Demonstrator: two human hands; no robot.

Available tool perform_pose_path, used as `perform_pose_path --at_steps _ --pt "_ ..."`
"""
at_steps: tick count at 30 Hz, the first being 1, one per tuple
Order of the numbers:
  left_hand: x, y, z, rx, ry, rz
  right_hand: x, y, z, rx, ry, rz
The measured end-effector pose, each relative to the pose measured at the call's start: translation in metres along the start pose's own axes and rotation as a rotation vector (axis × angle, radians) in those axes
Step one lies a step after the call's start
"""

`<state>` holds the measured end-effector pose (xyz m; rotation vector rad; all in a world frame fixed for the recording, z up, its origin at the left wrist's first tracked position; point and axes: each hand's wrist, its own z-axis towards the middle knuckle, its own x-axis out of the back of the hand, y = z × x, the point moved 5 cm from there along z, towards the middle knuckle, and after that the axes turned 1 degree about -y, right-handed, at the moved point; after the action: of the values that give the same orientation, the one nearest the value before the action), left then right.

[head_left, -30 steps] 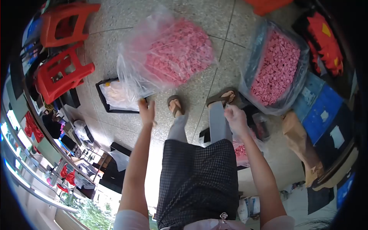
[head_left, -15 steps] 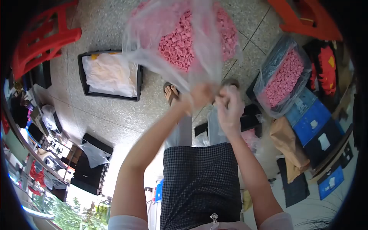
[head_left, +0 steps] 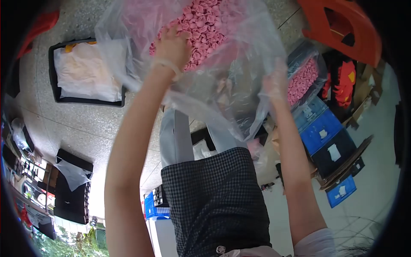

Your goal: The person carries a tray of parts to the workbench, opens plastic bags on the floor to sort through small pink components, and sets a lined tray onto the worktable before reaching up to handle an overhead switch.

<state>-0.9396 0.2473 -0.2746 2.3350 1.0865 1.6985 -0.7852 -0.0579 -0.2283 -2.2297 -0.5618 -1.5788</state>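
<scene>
A large clear plastic bag (head_left: 239, 64) stands open at the top of the view, its rim spread toward me. Inside it lies a heap of small pink cup-shaped pieces (head_left: 205, 32). My left hand (head_left: 173, 48) reaches into the mouth of the bag, palm down with fingers apart, touching the pink pieces at the near left. Over at the bag's right side, my right hand (head_left: 275, 83) grips the plastic rim; its fingers are partly blurred behind the film.
A black tray (head_left: 87, 103) with white sheeting sits on the floor at left. To the right is another plastic-lined container of pink pieces (head_left: 303, 81), beside blue and black boxes (head_left: 321, 132). An orange stool (head_left: 346, 30) stands at upper right.
My hands were close together at the gathered bag neck and have moved apart. The bag mouth is now spread wide, with my left hand in it and my right at its edge.
</scene>
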Motion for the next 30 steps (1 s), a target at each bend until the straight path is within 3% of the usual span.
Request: perform_pose_path --at_steps 1,3,4,6,7,9,12,14,16,17,20,23,24,26,28,30 --pt "-0.021 -0.018 0.020 0.070 -0.046 0.213 -0.010 0.041 0.010 0.056 0.128 -0.056" --pt "-0.035 -0.050 0.053 0.120 0.149 0.350 -0.039 0.113 0.053 -0.002 -0.195 -0.453" --pt "-0.041 -0.064 0.068 0.133 0.191 0.386 -0.027 0.100 0.071 -0.084 -0.056 -0.412" --pt "-0.056 -0.088 0.105 0.159 0.282 0.465 0.016 -0.001 0.119 0.135 0.252 -0.142" --pt "-0.070 -0.088 0.123 0.058 0.238 0.314 0.021 -0.056 0.137 0.434 0.417 0.089" --pt "-0.088 -0.075 0.143 -0.165 0.189 0.106 -0.040 -0.101 0.163 0.720 0.057 0.290" --pt "-0.117 -0.059 0.169 -0.557 0.243 0.137 -0.143 -0.099 0.214 0.808 -0.030 0.392" --pt "-0.117 -0.087 0.202 -0.429 0.382 0.131 -0.174 -0.086 0.244 0.836 0.011 0.332" --pt "-0.126 -0.134 0.236 -0.213 0.451 0.030 -0.192 -0.040 0.287 0.663 0.078 0.345" --pt "-0.140 -0.156 0.253 -0.196 0.390 0.016 -0.196 -0.016 0.302 0.572 0.112 0.349" --pt "-0.182 -0.195 0.294 -0.114 0.258 -0.068 -0.207 0.014 0.320 0.569 0.102 0.322" --pt "-0.203 -0.214 0.323 0.049 0.196 -0.129 -0.225 -0.001 0.299 0.637 0.194 0.083" --pt "-0.211 -0.222 0.332 0.112 0.153 -0.082 -0.225 -0.014 0.287 0.652 0.124 0.170" --pt "-0.226 -0.238 0.351 0.101 0.120 -0.001 -0.219 -0.042 0.257 0.681 -0.017 0.344" --pt "-0.227 -0.253 0.369 -0.041 0.159 0.067 -0.226 -0.046 0.238 0.709 -0.045 0.256" --pt "-0.221 -0.271 0.384 0.194 0.124 0.055 -0.237 -0.052 0.217 0.773 -0.099 0.211"
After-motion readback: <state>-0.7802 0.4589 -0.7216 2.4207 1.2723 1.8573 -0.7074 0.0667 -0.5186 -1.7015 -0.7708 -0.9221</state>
